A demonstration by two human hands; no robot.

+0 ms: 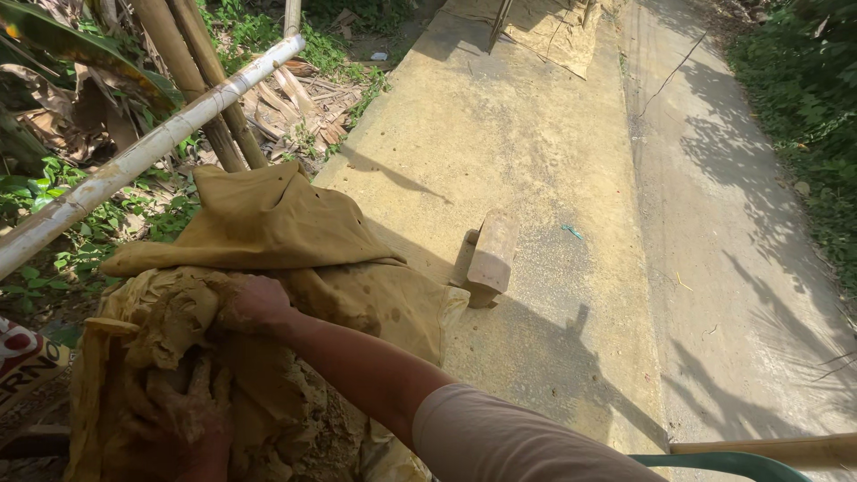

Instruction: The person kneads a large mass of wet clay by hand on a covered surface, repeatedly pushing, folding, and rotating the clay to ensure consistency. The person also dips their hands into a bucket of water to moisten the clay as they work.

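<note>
A big lump of wet yellowish-brown clay (pixel 170 321) lies at the lower left, half covered by a mud-stained tan cloth (pixel 268 219) folded back over its far side. My right hand (pixel 257 302) reaches across from the lower right, fingers closed on a fold of the clay at the top of the lump. My left hand (pixel 192 415), coated in mud, lies lower on the lump with its fingers spread against the clay. My right forearm and a light sleeve (pixel 509 442) cross the bottom of the view.
A wooden block (pixel 489 254) stands on the concrete slab (pixel 527 134) just right of the cloth. A whitish pole (pixel 152 147) slants across the left over bamboo stems and weeds. A green rim (pixel 732 462) and a wooden handle (pixel 786 449) sit at the bottom right beside a paved path (pixel 732 223).
</note>
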